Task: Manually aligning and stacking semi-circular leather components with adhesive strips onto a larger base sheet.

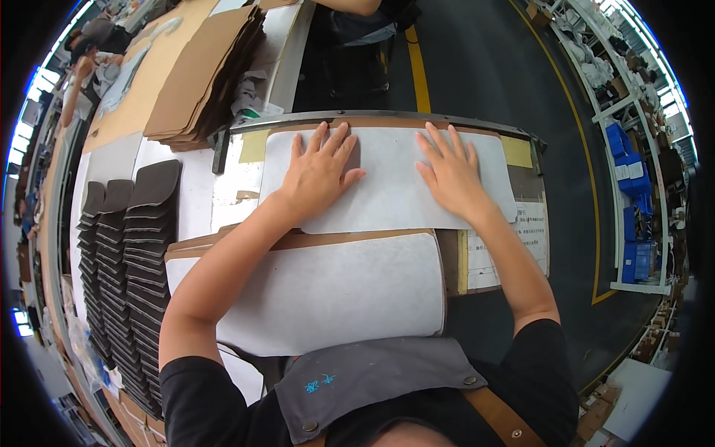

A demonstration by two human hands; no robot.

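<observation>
A white rectangular sheet (pixel 391 182) with rounded corners lies flat on the work board in front of me, and a brown layer shows along its far edge. My left hand (pixel 316 175) rests on its left half, palm down, fingers spread toward a metal bar (pixel 387 114) that runs along the board's far side. On the right half lies my right hand (pixel 453 175), also flat with fingers apart. Neither hand grips anything. Nearer my body, a second white sheet (pixel 335 294) tops brown sheets, partly covered by my left forearm.
Columns of dark grey pads (pixel 153 216) stand at the left. Brown sheets (pixel 201 71) are piled at the far left. Printed paper (pixel 506 257) lies beneath my right forearm. Blue bins (pixel 629 175) fill a shelf across the floor. Other people (pixel 83 71) are farther off.
</observation>
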